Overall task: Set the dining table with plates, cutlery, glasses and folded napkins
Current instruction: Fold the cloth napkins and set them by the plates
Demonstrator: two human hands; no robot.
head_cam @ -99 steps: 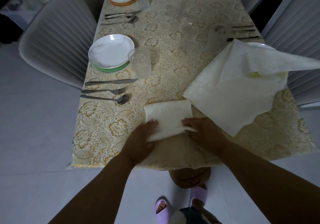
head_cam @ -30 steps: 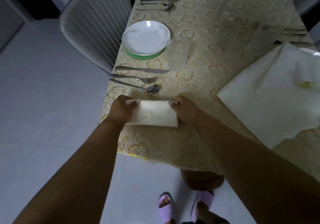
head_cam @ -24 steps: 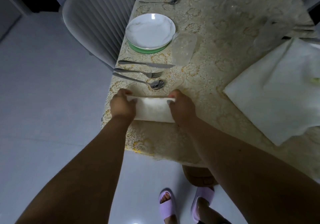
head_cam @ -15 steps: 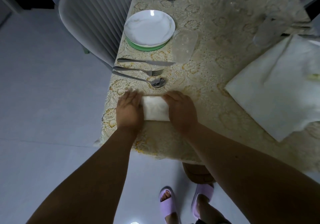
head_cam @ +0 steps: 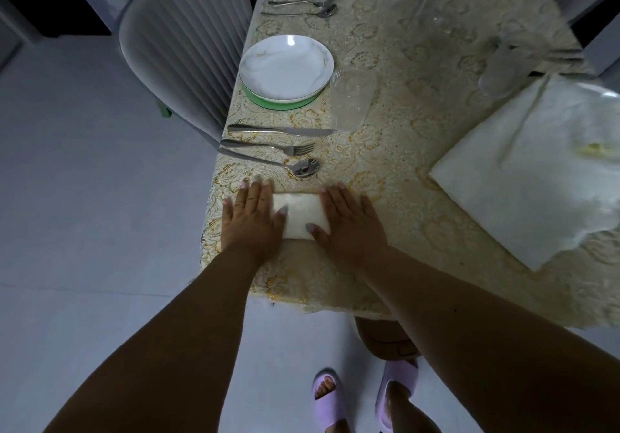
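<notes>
— Two of us looking at one long table [head_cam: 419, 103] under a gold-flowered cloth; where do we stand on it?

— We work at its near left corner. Off to the right lies the big unfolded napkin [head_cam: 523, 177], draped over something we cannot make out. Farther up the left side sits the white plate [head_cam: 286, 67] on a green mat, a clear glass [head_cam: 350, 98] just beside it, then knife [head_cam: 280, 129], fork [head_cam: 268, 146] and spoon [head_cam: 268, 161] in a row.

— And the folded napkin [head_cam: 300, 213]?

— Just near of the spoon, flat on the cloth, between our hands. Our left hand [head_cam: 251, 221] and right hand [head_cam: 349, 224] lie spread, palms down, each covering one end; neither grips anything, they only press.

— How do we do this step well?

— We'd judge the crease needs even pressure, swept from the middle outward, with the far edge kept parallel to the cutlery. Pushing sideways could drag the napkin or wrinkle the cloth, so we press straight down and lift both hands cleanly.
</notes>
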